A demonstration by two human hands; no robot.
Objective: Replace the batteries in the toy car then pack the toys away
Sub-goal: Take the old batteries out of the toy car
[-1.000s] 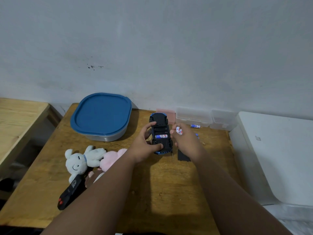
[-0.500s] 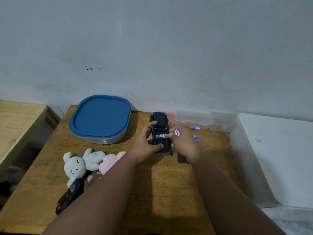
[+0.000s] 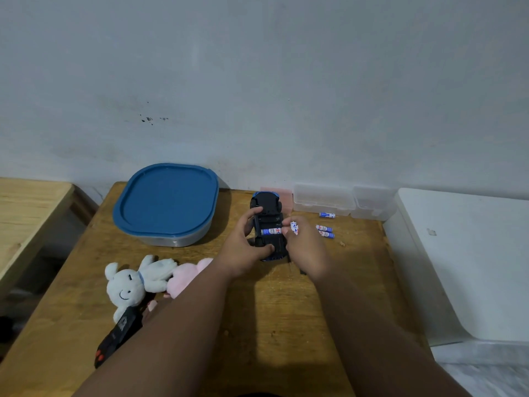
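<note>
Presently left hand [image 3: 243, 247] clamps upturned black-and-blue toy car [image 3: 268, 224] on wooden table [image 3: 257, 325]; one white-blue battery [image 3: 270, 231] seated. Right hand [image 3: 305, 247] pinches more white-blue cells [image 3: 294, 227]. Risks: reversed polarity, cell slipping, rolling toward three loose batteries [image 3: 325, 232].

Battery [image 3: 270, 231] seated in car [image 3: 268, 224] underside — blue-and-white wrap, red letters, possibly "ABC", blurred. Battery [image 3: 294, 227] in right hand [image 3: 307, 252] — red "A" only. Loose batteries [image 3: 325, 231] on table [image 3: 257, 310] — print unreadable.
</note>
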